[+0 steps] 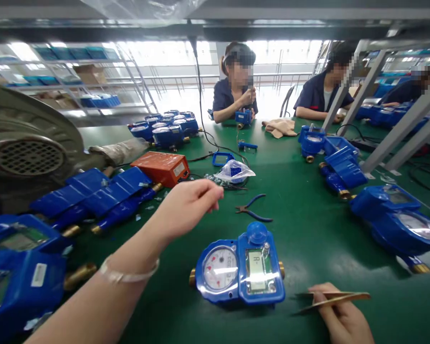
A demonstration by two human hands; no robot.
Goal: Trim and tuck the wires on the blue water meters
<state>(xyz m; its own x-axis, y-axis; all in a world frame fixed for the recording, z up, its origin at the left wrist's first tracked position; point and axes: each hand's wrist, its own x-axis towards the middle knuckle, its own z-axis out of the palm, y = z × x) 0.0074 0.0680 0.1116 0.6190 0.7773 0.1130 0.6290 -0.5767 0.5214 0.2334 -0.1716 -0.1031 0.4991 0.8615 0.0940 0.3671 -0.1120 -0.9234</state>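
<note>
A blue water meter (232, 297) with a round dial and a small lit display lies face up on the green table in front of me. My left hand (188, 208) hovers beyond its upper left, apart from the meter. Its fingers are curled together, and whatever they may hold is hidden. To the meter's lower right, my right hand (338, 313) grips a pair of tweezers (358, 296), their points apart and directed left towards the meter. Cutting pliers (255, 205) with blue handles rest open on the table, just past the meter.
More blue meters (114, 191) line the left side, with others (390, 210) on the right. An orange box (161, 167), a clear plastic bag (236, 168) and a blower (32, 153) stand farther back. Across the table, a co-worker (232, 95) handles a meter. Metal posts (347, 100) rise at right.
</note>
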